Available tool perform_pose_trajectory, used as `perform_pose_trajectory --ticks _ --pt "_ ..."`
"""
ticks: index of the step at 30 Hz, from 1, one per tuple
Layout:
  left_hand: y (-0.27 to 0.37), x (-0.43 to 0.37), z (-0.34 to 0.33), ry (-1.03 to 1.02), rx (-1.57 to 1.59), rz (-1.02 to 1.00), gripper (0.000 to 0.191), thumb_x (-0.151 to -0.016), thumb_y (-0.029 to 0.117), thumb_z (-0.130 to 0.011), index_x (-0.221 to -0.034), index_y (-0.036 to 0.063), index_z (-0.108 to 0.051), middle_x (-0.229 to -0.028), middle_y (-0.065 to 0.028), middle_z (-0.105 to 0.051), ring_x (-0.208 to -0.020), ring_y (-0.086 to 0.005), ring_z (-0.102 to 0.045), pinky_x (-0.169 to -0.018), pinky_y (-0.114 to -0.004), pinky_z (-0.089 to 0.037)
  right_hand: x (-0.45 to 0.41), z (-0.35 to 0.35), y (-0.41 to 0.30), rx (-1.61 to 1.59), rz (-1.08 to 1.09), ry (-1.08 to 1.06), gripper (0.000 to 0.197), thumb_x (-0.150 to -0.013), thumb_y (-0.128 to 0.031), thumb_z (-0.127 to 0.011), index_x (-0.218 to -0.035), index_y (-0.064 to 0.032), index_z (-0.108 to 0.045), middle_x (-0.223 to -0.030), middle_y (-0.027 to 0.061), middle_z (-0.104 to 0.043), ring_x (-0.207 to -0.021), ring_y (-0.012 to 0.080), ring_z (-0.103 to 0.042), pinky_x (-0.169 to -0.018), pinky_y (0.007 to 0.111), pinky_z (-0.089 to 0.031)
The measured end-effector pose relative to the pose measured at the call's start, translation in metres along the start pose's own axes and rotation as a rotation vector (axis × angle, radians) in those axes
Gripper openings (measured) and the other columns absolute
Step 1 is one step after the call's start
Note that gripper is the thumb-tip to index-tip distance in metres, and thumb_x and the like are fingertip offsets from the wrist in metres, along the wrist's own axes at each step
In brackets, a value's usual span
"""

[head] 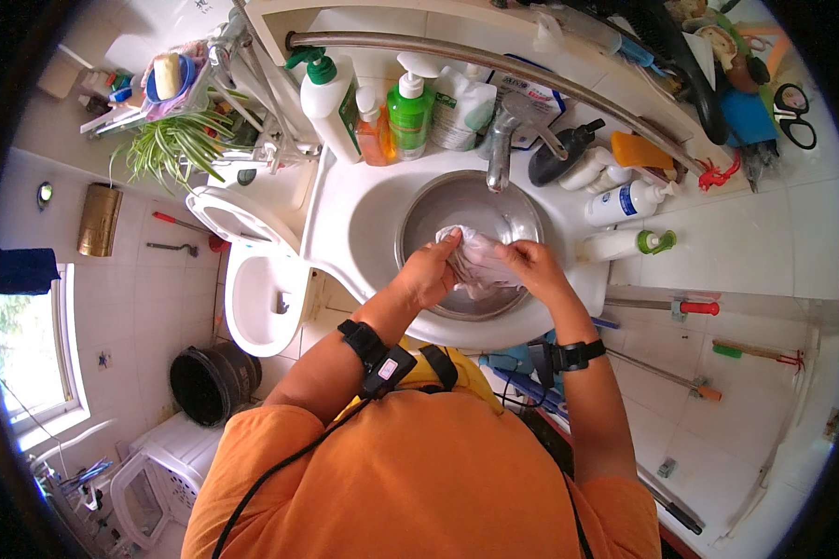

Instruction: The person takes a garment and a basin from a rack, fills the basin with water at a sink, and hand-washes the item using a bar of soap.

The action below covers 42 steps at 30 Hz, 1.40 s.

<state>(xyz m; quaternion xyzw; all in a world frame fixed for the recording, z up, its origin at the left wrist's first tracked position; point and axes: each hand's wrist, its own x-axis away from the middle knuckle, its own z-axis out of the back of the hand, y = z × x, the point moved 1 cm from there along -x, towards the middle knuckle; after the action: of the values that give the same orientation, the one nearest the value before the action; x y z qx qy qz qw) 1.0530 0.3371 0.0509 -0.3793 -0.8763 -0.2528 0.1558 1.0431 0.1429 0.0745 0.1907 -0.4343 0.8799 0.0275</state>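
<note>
A wet, pale pinkish-white cloth [486,262] is stretched between my two hands above a round metal basin [419,202]. My left hand [430,271] grips its left side, thumb on top near the upper edge. On the other side, my right hand [533,265] pinches the cloth between thumb and fingers. The lower folds hang down into the basin, and where they end is hard to make out. The basin sits in a white washbasin [370,216]. A chrome faucet [498,157] reaches over the basin's far rim, beyond the cloth.
Behind the washbasin stand a white pump bottle [328,105], an orange bottle [374,133] and a green bottle [410,115]. More bottles [622,202] line the right side. A metal rail [489,52] crosses above. To the left are a toilet [266,300] and a black bucket [210,384].
</note>
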Motion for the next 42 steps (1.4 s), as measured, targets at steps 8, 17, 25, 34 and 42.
perform_pose_trajectory --ticks 8,17,25,34,42 --pt "-0.014 -0.012 0.006 0.238 -0.065 -0.031 0.029 -0.094 0.028 -0.038 -0.103 0.0028 -0.049 -0.093 -0.0103 -0.056 -0.085 -0.0238 -0.058 -0.076 -0.041 -0.050 0.008 -0.022 0.014 -0.754 -0.069 0.248 0.027 -0.084 -0.031 -0.056 -0.073 -0.0059 -0.057 -0.060 -0.0038 -0.047 -0.055 0.0090 -0.042 -0.053 0.024 -0.036" --pt "-0.034 -0.008 -0.011 0.193 -0.040 0.232 0.032 -0.092 0.026 -0.032 -0.101 0.0018 -0.050 -0.092 -0.0155 -0.058 -0.081 -0.0296 -0.057 -0.074 -0.043 -0.048 -0.010 -0.052 -0.036 0.434 0.097 0.442 0.033 -0.084 -0.028 -0.048 -0.061 -0.0057 -0.056 -0.059 0.0146 -0.056 -0.054 0.0336 -0.056 -0.051 0.042 -0.044" --pt "-0.040 -0.017 0.003 0.086 0.049 0.318 0.029 -0.090 0.028 -0.037 -0.095 0.0038 -0.053 -0.085 -0.0140 -0.058 -0.074 -0.0249 -0.058 -0.064 -0.040 -0.050 -0.011 -0.043 -0.032 0.428 0.058 0.389 0.022 -0.079 -0.025 -0.052 -0.069 -0.0064 -0.060 -0.066 0.0143 -0.059 -0.059 0.0320 -0.058 -0.054 0.041 -0.046" --pt "-0.034 -0.027 0.013 0.069 0.008 0.309 0.023 -0.090 0.025 -0.039 -0.083 0.0083 -0.054 -0.072 -0.0065 -0.057 -0.059 -0.0195 -0.055 -0.044 -0.034 -0.045 -0.010 -0.046 -0.039 0.312 0.142 0.419 0.020 -0.077 -0.024 -0.054 -0.065 -0.0074 -0.058 -0.062 0.0144 -0.057 -0.057 0.0333 -0.057 -0.051 0.042 -0.044" --pt "-0.028 -0.013 -0.014 0.060 0.001 0.322 0.022 -0.091 0.017 -0.035 -0.092 0.0030 -0.052 -0.077 -0.0095 -0.056 -0.064 -0.0187 -0.058 -0.053 -0.031 -0.050 -0.010 -0.041 -0.031 0.359 0.102 0.442 0.023 -0.079 -0.024 -0.053 -0.065 -0.0054 -0.057 -0.063 0.0150 -0.057 -0.057 0.0332 -0.056 -0.052 0.041 -0.045"
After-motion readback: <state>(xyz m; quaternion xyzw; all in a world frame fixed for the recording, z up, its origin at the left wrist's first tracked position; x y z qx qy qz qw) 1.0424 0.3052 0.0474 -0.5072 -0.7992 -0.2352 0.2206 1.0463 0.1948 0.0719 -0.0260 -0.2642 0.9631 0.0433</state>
